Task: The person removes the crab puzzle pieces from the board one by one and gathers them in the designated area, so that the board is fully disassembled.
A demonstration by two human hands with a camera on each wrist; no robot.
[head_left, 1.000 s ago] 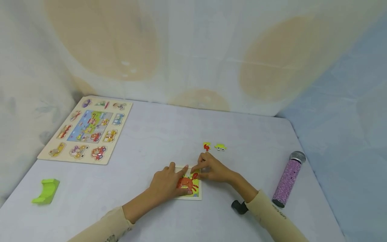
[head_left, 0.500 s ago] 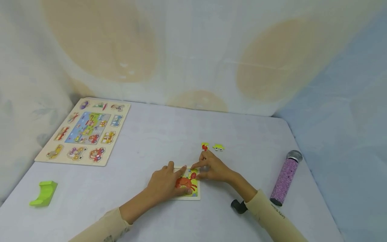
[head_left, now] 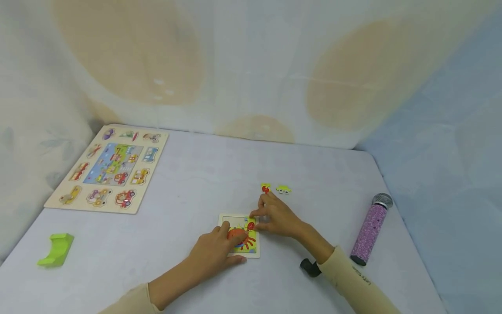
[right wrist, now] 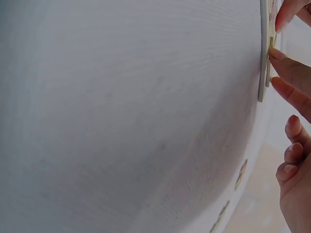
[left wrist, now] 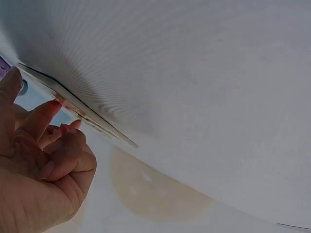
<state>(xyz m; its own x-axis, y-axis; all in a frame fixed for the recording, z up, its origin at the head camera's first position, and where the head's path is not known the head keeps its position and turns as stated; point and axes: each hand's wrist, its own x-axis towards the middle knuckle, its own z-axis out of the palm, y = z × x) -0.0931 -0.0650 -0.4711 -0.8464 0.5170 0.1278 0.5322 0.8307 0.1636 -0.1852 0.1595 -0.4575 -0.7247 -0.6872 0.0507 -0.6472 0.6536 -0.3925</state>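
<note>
A small wooden crab puzzle (head_left: 257, 245) lies flat on the white table, a bare recess showing at its upper left. My left hand (head_left: 211, 250) rests over its left side, index finger on the red crab body and thumb at the near edge of the frame. Seen in the left wrist view, the other fingers of that hand (left wrist: 53, 165) are curled. My right hand (head_left: 278, 218) pinches a red-and-yellow puzzle piece (head_left: 251, 226) with a claw on it between thumb and index finger, at the board's upper right. The right wrist view shows these fingertips at the piece's edge (right wrist: 268, 73).
Two loose puzzle pieces, one red and yellow (head_left: 265, 187), one with eyes (head_left: 283, 189), lie beyond my right hand. A vehicle puzzle board (head_left: 111, 207) is at far left, a green curved block (head_left: 59, 249) nearer. Right are a glittery pink microphone (head_left: 368, 230) and a black object (head_left: 311, 268) beside the sleeve.
My left hand has shifted toward me: its index finger went from the board's top to the crab, its thumb to the near edge. The right hand stays at the claw piece.
</note>
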